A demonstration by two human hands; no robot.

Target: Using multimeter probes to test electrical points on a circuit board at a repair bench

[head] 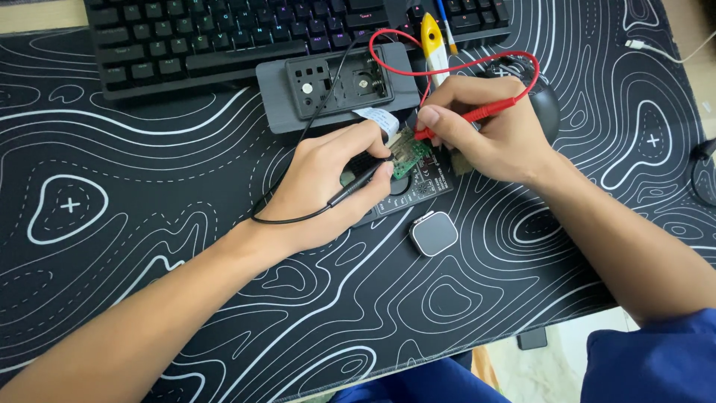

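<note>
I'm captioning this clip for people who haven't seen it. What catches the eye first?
Two hands meet mid-mat over a small green circuit board: the left hand holds a black probe, the right hand a red probe. The red lead loops over an opened grey case below the keyboard.

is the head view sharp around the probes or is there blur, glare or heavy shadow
Head view: even, soft light; the left hand with the black probe and the right hand with the red probe look sharp, no motion blur; only faint shadows under the hands on the patterned desk mat; the green circuit board shows no glare.
</note>
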